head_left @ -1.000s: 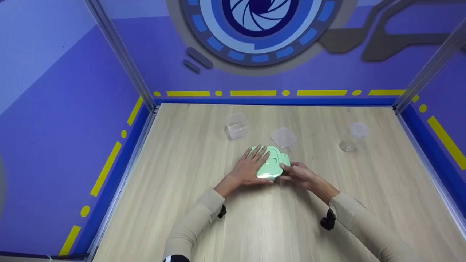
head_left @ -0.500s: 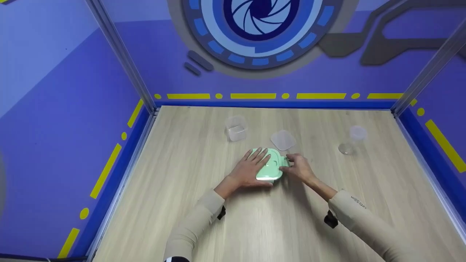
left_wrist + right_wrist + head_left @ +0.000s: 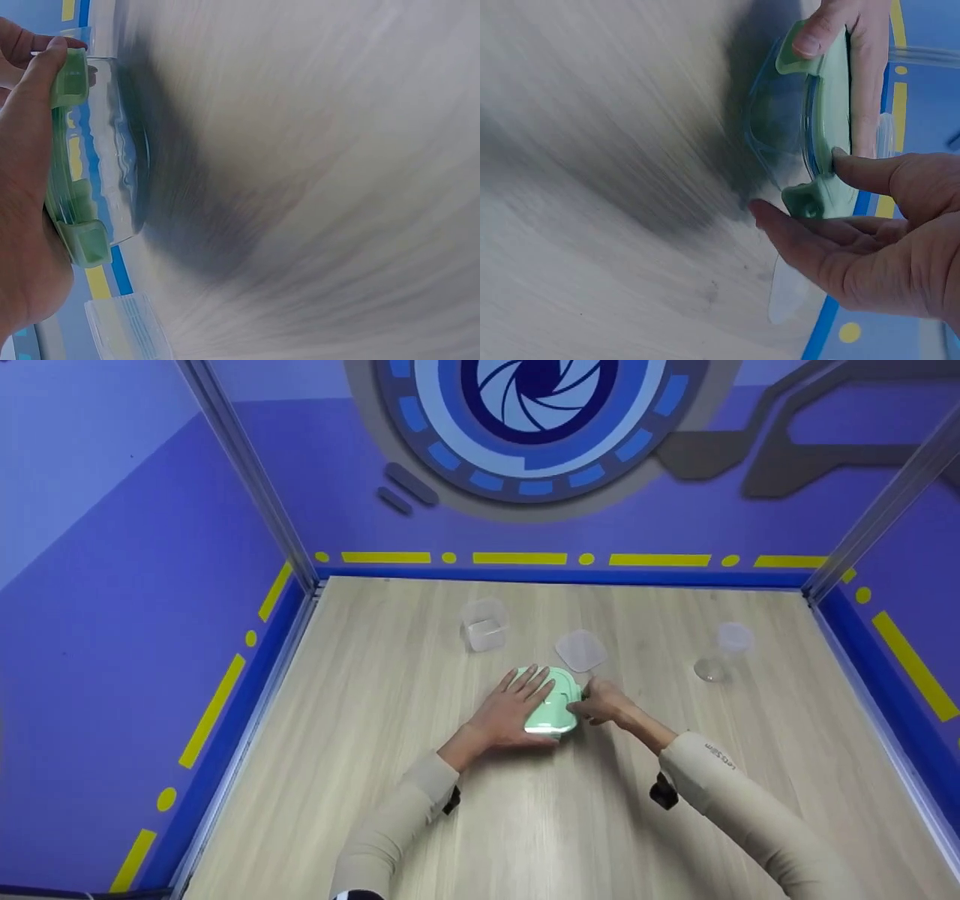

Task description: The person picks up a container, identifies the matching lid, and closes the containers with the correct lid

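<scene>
Food container (image 3: 776, 112): we see it upright on the wood-grain table (image 3: 315, 750), near the middle, its clear body topped by a pale green lid (image 3: 553, 711).
Left hand (image 3: 508, 716): laid flat across that lid, fingers straight and spread; from the right wrist we find its thumb on the near locking flap (image 3: 789, 56).
Right hand (image 3: 602, 701): thumb on the lid's edge, fingers bent round the right-side locking flap (image 3: 802, 201), which we read as a pinch; its index fingertip reaches past the flap, and some of the other fingers are partly hidden from us.
Square tub (image 3: 484, 628): clear, farther back than the container and to its left.
Frosted lid (image 3: 581, 651): flat on the table, just beyond our container and near the right hand.
Jar (image 3: 720, 655): clear with a whitish top, well apart on the right.
Sleeves (image 3: 375, 840): beige, the right one lettered; we notice a black device (image 3: 664, 792) below each cuff.
Walls (image 3: 315, 472): purple and blue, with yellow dashes and dots low down.
</scene>
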Action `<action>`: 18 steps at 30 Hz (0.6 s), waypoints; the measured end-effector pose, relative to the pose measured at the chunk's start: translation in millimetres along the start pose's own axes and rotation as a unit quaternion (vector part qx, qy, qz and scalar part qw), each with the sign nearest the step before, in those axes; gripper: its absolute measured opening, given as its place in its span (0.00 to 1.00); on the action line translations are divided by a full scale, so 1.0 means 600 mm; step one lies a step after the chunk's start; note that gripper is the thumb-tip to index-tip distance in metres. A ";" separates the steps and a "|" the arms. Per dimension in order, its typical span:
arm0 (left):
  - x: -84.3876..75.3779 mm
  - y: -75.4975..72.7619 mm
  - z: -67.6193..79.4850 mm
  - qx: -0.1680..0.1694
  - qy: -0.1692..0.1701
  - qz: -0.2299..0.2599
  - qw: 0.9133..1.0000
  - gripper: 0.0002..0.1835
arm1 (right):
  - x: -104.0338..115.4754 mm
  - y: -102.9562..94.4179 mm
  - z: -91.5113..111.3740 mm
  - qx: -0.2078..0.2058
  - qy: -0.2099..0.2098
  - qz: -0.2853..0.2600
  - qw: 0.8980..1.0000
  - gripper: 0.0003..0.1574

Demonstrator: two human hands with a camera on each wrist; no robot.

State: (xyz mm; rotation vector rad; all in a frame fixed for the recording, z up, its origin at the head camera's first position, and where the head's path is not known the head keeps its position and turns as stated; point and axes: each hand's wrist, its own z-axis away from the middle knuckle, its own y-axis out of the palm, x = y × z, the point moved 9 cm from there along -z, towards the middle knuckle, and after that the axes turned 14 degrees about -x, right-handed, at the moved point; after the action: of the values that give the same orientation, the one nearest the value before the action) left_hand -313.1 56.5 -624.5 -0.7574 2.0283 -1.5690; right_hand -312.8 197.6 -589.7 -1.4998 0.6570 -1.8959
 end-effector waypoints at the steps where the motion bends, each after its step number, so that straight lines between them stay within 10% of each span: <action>1: 0.002 0.000 0.000 0.001 0.000 -0.002 1.000 0.59 | 0.000 0.002 -0.004 0.010 0.007 -0.012 1.000 0.15; 18: 0.000 -0.002 -0.001 -0.035 0.010 0.002 0.999 0.59 | -0.015 0.000 -0.023 0.044 0.054 -0.094 0.993 0.12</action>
State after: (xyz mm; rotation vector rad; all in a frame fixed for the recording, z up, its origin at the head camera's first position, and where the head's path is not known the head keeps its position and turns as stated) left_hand -313.5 56.8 -623.4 -0.7668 2.1069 -1.5158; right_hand -325.0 204.2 -598.9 -1.4550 0.4863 -2.1324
